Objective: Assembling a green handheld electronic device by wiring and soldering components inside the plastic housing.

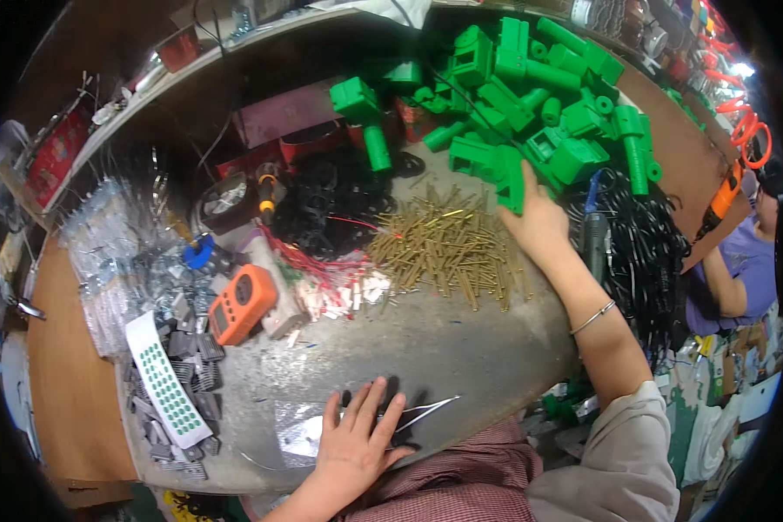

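Observation:
At the far right of the bench my right hand (538,219) reaches out, its fingers closed on a green plastic housing (510,181) at the near edge of a heap of similar green housings (574,117). My left hand (362,442) lies palm down with fingers spread near the front edge. Under and beside it are a shiny clear plastic sheet (297,431) and metal tweezers (431,407); part of both is hidden by the hand. Between the two hands spreads a pile of thin brass pins (444,244), just left of my right wrist.
Left of the pins lie red wires with white connectors (344,291), an orange meter (242,304), small grey parts (204,374) and a green-dotted sticker sheet (167,383). Black cables (639,252) hang at the right, near a screwdriver (267,196) further left and a person (731,278) beyond.

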Action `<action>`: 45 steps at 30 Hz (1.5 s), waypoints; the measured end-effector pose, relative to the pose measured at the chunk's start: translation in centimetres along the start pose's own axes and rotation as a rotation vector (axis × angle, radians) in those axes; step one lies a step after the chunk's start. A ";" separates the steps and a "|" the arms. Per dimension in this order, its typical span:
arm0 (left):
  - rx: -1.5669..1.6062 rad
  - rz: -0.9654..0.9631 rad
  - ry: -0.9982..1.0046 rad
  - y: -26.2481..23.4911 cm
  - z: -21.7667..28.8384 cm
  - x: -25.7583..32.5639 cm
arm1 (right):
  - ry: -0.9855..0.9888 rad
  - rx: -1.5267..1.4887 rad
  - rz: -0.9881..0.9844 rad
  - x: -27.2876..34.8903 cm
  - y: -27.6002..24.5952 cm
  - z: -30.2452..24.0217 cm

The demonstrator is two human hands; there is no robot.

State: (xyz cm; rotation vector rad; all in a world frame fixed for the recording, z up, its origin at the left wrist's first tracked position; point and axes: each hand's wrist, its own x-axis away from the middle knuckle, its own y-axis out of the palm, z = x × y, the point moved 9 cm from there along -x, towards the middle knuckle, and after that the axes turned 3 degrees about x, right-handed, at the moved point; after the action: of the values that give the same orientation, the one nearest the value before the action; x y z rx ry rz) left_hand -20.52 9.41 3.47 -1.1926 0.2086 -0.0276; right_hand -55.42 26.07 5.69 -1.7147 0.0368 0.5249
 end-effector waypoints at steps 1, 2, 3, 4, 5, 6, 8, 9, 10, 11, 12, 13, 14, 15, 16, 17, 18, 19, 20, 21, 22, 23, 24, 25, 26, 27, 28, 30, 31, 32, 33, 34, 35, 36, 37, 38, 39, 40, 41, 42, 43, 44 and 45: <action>-0.023 0.004 0.001 0.1 -0.2 0.6 | 0.005 -0.029 0.037 -0.1 -0.3 0.6; -0.040 0.002 -0.016 0.1 -0.6 1.4 | 0.018 -0.083 0.051 -0.1 -1.0 0.6; -0.103 -0.026 -0.055 0.2 -1.2 2.4 | 0.014 -0.217 0.099 0.1 -1.9 0.6; -0.158 -0.051 -0.090 0.3 -1.8 3.0 | 0.015 -0.364 0.064 0.4 -3.0 0.5; -0.164 -0.049 -0.101 0.1 -2.1 3.6 | 0.016 -0.510 0.025 0.8 -4.1 0.3; -0.072 -0.027 -0.120 -0.4 -2.5 4.2 | 0.007 -0.519 0.024 1.5 -5.2 -0.4; 0.020 0.049 -0.106 -2.5 -3.2 4.9 | -0.251 -0.847 0.014 4.1 -8.1 -4.8; 0.020 0.047 -0.114 -2.9 -3.6 5.0 | -0.373 -0.857 -0.084 6.0 -9.6 -7.8; 0.312 0.184 -0.160 -4.3 -4.4 5.2 | -0.307 -1.026 -0.320 8.5 -9.8 -10.4; 0.603 0.318 -0.204 -5.5 -5.2 5.2 | -0.535 -0.933 -0.310 11.1 -11.8 -13.9; 1.128 0.467 -0.331 -5.5 -5.5 3.1 | -0.726 -0.871 -0.317 13.6 -12.6 -16.4; 1.314 0.510 -0.273 -5.1 -5.0 2.2 | -0.861 -0.936 -0.425 16.8 -12.5 -18.4; 1.425 0.514 -0.303 -5.1 -4.4 1.7 | -0.924 -1.040 -0.538 19.0 -13.0 -20.2; 1.536 0.519 -0.332 -5.5 -3.4 1.4 | -0.952 -1.076 -0.410 20.0 -14.1 -20.9; 1.565 0.582 -0.393 -5.8 -3.2 1.7 | -0.957 -1.114 -0.416 20.1 -14.1 -20.9; 1.569 0.570 -0.387 -5.7 -3.3 1.9 | -0.960 -1.153 -0.423 20.2 -14.0 -20.8; 1.493 0.570 -0.430 -5.6 -4.0 2.6 | -0.948 -1.148 -0.418 20.0 -13.9 -20.4; 1.416 0.581 -0.477 -5.3 -4.6 3.1 | -0.958 -1.154 -0.376 19.5 -14.1 -19.7; 1.401 0.838 -0.440 -6.3 -5.7 3.8 | -0.966 -1.160 -0.334 18.9 -14.3 -19.0; 1.481 0.925 -0.524 -6.4 -6.5 4.6 | -0.854 -1.253 -0.400 17.7 -13.8 -18.1; 1.490 0.935 -0.388 -7.0 -6.6 4.6 | -0.812 -1.294 -0.392 15.5 -13.7 -17.3; 1.517 0.916 -0.234 -7.6 -6.6 4.3 | -0.651 -1.323 -0.341 13.4 -12.9 -16.0; 1.397 0.781 -0.368 -7.3 -7.1 4.7 | -0.641 -1.202 -0.099 10.8 -12.3 -15.0; 1.405 0.770 -0.372 -7.0 -6.8 5.1 | -0.603 -1.072 0.042 8.4 -10.9 -14.6; 1.288 0.664 -0.441 -6.3 -6.7 5.0 | -0.479 -1.018 0.002 6.1 -9.1 -14.4; 1.171 0.547 -0.493 -5.6 -6.4 4.5 | -0.398 -0.981 -0.039 3.8 -6.7 -13.9; 0.937 0.492 -0.382 -6.0 -6.0 3.8 | -0.366 -0.899 -0.073 1.9 -4.0 -13.4; 0.889 0.464 -0.360 -6.3 -5.4 2.6 | -0.380 -0.730 -0.133 0.1 0.4 -12.3; 0.826 0.457 -0.359 -6.5 -5.2 2.4 | -0.416 -0.670 -0.185 0.0 1.5 -12.3; 0.779 0.407 -0.336 -6.6 -5.5 2.8 | -0.414 -0.690 -0.093 -0.1 -0.2 -11.4; 0.788 0.404 -0.342 -7.0 -5.8 3.2 | -0.410 -0.707 -0.001 0.1 -2.6 -9.5; 0.897 0.387 -0.508 -6.4 -6.9 4.6 | -0.345 -0.594 -0.061 -0.1 -3.8 -7.9; 1.005 0.364 -0.668 -5.9 -7.7 5.8 | -0.275 -0.477 -0.115 -0.1 -4.8 -5.7; 1.007 0.356 -0.672 -6.3 -7.6 5.8 | -0.263 -0.203 -0.173 0.7 -4.7 -3.8; 1.019 0.352 -0.673 -6.0 -8.2 6.0 | -0.239 0.078 -0.222 1.9 -4.6 -1.5; 0.955 0.349 -0.551 -6.2 -8.4 5.7 | -0.298 0.288 -0.210 3.9 -4.2 -0.2; 0.895 0.345 -0.424 -6.4 -8.1 5.2 | -0.352 0.503 -0.197 5.9 -3.4 0.8; 0.860 0.315 -0.349 -6.6 -7.4 3.9 | -0.381 0.576 -0.209 7.2 -2.6 1.4; 0.866 0.310 -0.353 -6.8 -7.4 2.9 | -0.415 0.640 -0.222 8.1 -1.8 1.6; 0.662 0.267 -0.267 -7.5 -6.3 1.6 | -0.378 0.658 -0.259 8.2 -1.3 1.7; 0.460 0.221 -0.175 -7.8 -5.2 0.6 | -0.377 0.662 -0.266 8.3 -1.1 1.6; 0.441 0.311 -0.179 -8.3 -4.7 0.2 | -0.374 0.673 -0.262 8.3 -1.0 1.6; 0.444 0.308 -0.181 -8.1 -4.7 0.1 | -0.372 0.682 -0.258 8.3 -0.9 1.7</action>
State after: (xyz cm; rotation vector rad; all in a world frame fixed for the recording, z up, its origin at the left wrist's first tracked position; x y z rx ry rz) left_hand -20.53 2.04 9.32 -0.7061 0.2114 0.2895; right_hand -48.25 29.99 3.33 -0.9239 -0.2436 0.5499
